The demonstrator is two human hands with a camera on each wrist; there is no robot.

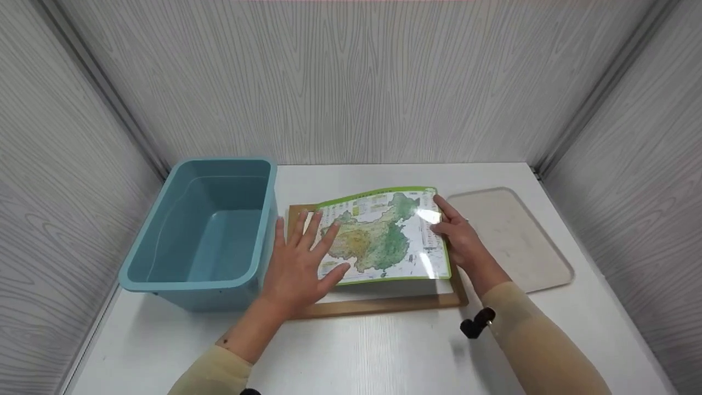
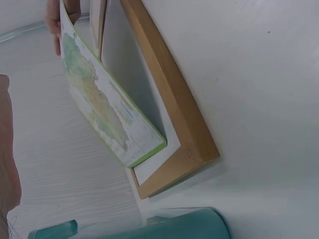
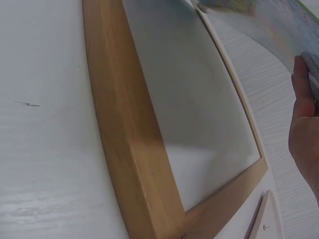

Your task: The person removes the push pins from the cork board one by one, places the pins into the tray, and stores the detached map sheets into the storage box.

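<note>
1. The wooden frame [image 1: 384, 304] lies flat on the white table [image 1: 351, 351] and serves as the landmark; its pale inner panel [image 3: 199, 124] is exposed in both wrist views.
2. The map sheet [image 1: 384, 236], a glossy print with a green border, sits over the frame. Its right edge is raised off the panel, and its left part lies lower, toward the frame's left rail.
3. The left hand [image 1: 301, 263] rests palm down on the left part of the sheet, over the frame's left rail. Its fingers [image 1: 315, 227] are straight and spread apart.
4. The right hand [image 1: 460, 236] holds the sheet's right edge above the frame's right rail. The thumb lies on the sheet's upper face; the other fingers are hidden behind the sheet, so their exact position cannot be determined.
5. The blue plastic bin [image 1: 203, 236] stands just left of the frame, with its wall close to the left hand.
6. The beige tray [image 1: 515, 241] lies flat just right of the frame, beyond the right hand.
7. The grey panelled walls [image 1: 351, 77] enclose the table behind and to both sides of the frame.
</note>
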